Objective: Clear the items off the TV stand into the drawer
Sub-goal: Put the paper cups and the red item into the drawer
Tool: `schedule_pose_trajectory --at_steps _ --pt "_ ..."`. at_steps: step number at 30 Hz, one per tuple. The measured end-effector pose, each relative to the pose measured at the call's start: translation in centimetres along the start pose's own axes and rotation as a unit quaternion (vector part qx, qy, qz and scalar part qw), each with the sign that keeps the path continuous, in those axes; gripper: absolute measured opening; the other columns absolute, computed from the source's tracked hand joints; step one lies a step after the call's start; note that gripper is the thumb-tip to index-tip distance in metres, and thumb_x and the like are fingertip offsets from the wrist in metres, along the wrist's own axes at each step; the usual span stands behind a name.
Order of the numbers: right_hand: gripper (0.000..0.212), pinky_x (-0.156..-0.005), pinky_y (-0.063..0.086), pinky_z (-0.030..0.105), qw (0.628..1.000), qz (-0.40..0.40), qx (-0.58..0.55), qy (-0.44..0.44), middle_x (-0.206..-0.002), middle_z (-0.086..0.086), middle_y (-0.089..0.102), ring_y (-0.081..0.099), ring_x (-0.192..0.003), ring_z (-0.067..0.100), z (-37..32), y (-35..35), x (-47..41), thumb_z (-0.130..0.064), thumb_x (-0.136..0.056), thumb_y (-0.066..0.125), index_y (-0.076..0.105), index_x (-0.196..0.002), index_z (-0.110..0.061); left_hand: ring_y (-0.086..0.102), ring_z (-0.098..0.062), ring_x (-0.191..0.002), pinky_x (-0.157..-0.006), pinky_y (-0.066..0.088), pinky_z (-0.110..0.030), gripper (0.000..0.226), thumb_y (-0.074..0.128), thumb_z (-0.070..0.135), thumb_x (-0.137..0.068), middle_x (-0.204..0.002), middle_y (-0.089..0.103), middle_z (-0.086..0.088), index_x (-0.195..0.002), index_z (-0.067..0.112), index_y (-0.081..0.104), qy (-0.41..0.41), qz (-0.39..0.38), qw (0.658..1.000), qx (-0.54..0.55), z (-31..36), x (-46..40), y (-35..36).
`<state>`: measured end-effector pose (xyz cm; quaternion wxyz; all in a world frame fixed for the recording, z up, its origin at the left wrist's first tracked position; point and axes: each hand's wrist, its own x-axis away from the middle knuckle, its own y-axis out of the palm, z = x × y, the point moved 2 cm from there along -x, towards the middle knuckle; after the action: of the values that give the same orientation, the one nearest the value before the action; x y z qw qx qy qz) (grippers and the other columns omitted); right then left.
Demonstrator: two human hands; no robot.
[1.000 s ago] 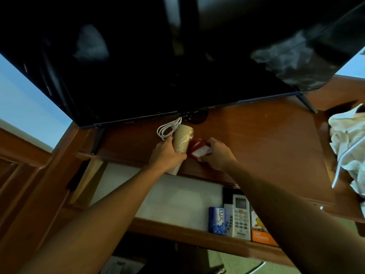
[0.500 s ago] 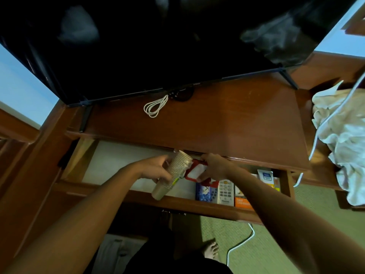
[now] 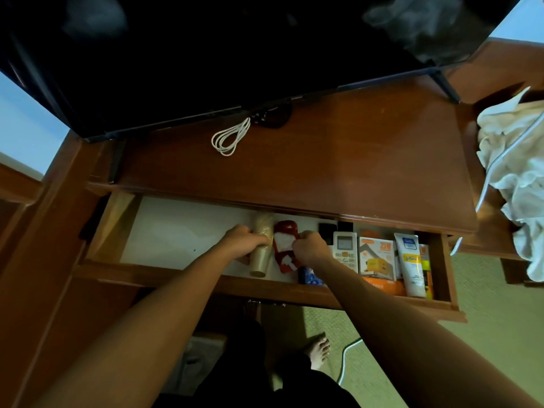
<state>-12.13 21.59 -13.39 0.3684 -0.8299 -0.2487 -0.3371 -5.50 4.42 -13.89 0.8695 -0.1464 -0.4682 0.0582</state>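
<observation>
Both hands are down in the open drawer [image 3: 438,260]: the left hand [image 3: 244,241] grasps the paper cups [image 3: 262,248], the right hand [image 3: 309,248] the red packet [image 3: 284,245]. Only the white cable [image 3: 231,136] remains on the tabletop [image 3: 353,160].

TV stand [image 3: 338,160] top: polished wood, glossy, reddish-brown w/ soft sheen. Drawer [image 3: 188,275] front same wood; inside lined w/ matt white board. Cup stack [image 3: 261,245]: ribbed paper, tan, matt. Red pouch [image 3: 285,248]: shiny plastic film. Cable [image 3: 231,136]: smooth white plastic. TV [image 3: 235,54] screen: glossy black. Cloth [image 3: 518,178] at right: crumpled, matt, off-white.
</observation>
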Motion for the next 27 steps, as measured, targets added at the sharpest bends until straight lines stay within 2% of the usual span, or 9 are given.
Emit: schedule_pose_trajectory --at_steps 3,6,9,11,14,16,19,22,27 --pt "0.017 -0.064 0.047 0.03 0.999 0.03 0.036 -0.012 -0.089 0.016 0.065 0.06 -0.08 0.024 -0.3 0.6 -0.2 -0.001 -0.089 0.051 0.066 -0.094 0.004 0.067 -0.024 -0.096 -0.075 0.058 -0.036 0.048 0.073 0.04 -0.085 -0.112 0.067 -0.008 -0.122 0.012 0.059 -0.008 0.024 1.0 0.001 -0.4 -1.5 0.7" --pt "0.017 -0.053 0.046 0.027 0.995 0.053 0.087 -0.014 -0.078 0.011 0.06 0.055 -0.065 0.019 0.0 1.4 -0.5 -0.005 -0.087 0.06 0.054 -0.071 -0.005 0.063 -0.025 -0.1 -0.082 0.057 -0.038 0.055 0.075 0.04 -0.084 -0.122 0.064 -0.008 -0.13 0.015 0.055 -0.007 0.031 0.999 -0.029 -1.0 -2.2 2.0" --pt "0.019 -0.067 0.056 0.034 0.979 0.053 0.191 -0.039 -0.093 0.009 0.062 0.066 -0.086 0.026 0.0 1.8 0.0 -0.02 -0.087 0.071 0.062 -0.097 -0.006 0.062 -0.026 -0.102 -0.086 0.057 -0.04 0.061 0.078 0.033 -0.084 -0.126 0.061 -0.007 -0.135 0.013 0.05 0.004 0.037 0.998 -0.056 -1.3 -2.1 2.8" --pt "0.029 -0.07 0.05 0.035 0.96 0.064 0.264 -0.063 -0.1 0.009 0.059 0.066 -0.097 0.029 -0.2 1.7 0.4 -0.03 -0.093 0.066 0.06 -0.11 -0.007 0.063 -0.025 -0.098 -0.086 0.058 -0.042 0.057 0.08 0.035 -0.082 -0.12 0.063 -0.007 -0.128 0.012 0.054 0.008 0.035 0.996 -0.081 -1.2 -2.1 2.8" --pt "0.029 -0.069 0.048 0.032 0.915 0.087 0.383 -0.091 -0.109 0.009 0.063 0.065 -0.099 0.026 -0.6 1.3 0.7 -0.032 -0.095 0.063 0.062 -0.113 -0.009 0.063 -0.024 -0.088 -0.073 0.057 -0.038 0.047 0.079 0.04 -0.081 -0.107 0.065 -0.008 -0.113 0.013 0.058 -0.001 0.022 0.995 -0.102 -0.9 -1.9 2.4" --pt "0.029 -0.069 0.051 0.031 0.887 0.109 0.434 -0.116 -0.107 0.007 0.065 0.065 -0.095 0.024 -0.8 1.0 0.7 -0.035 -0.095 0.063 0.065 -0.112 -0.013 0.062 -0.022 -0.084 -0.063 0.048 -0.031 0.041 0.076 0.042 -0.083 -0.103 0.065 -0.007 -0.105 0.012 0.058 0.004 0.044 0.992 -0.117 -0.6 -1.8 2.1" --pt "0.036 -0.082 0.049 0.036 0.839 0.141 0.476 -0.222 -0.122 0.007 0.06 0.058 -0.11 0.026 -0.7 1.2 0.1 -0.039 -0.096 0.058 0.062 -0.123 -0.016 0.058 -0.018 -0.083 -0.07 0.048 -0.031 0.032 0.072 0.039 -0.087 -0.099 0.06 0.001 -0.101 0.015 0.055 0.022 0.093 0.989 -0.108 -0.2 -1.5 2.0" --pt "0.045 -0.103 0.039 0.041 0.788 0.08 0.537 -0.291 -0.141 0.01 0.05 0.045 -0.128 0.03 0.4 2.3 -0.6 -0.032 -0.095 0.059 0.053 -0.138 -0.018 0.055 -0.02 -0.086 -0.08 0.052 -0.035 0.037 0.07 0.033 -0.089 -0.104 0.06 -0.004 -0.118 0.014 0.058 0.031 0.106 0.989 -0.103 -0.3 -1.5 2.3" --pt "0.036 -0.105 0.042 0.042 0.796 0.019 0.542 -0.27 -0.155 0.009 0.039 0.046 -0.13 0.029 2.0 3.0 -1.5 -0.03 -0.089 0.068 0.064 -0.122 -0.017 0.062 -0.026 -0.104 -0.078 0.049 -0.031 0.047 0.072 0.032 -0.088 -0.124 0.063 -0.009 -0.128 0.012 0.055 0.05 0.122 0.986 -0.099 -0.5 -1.2 2.8"
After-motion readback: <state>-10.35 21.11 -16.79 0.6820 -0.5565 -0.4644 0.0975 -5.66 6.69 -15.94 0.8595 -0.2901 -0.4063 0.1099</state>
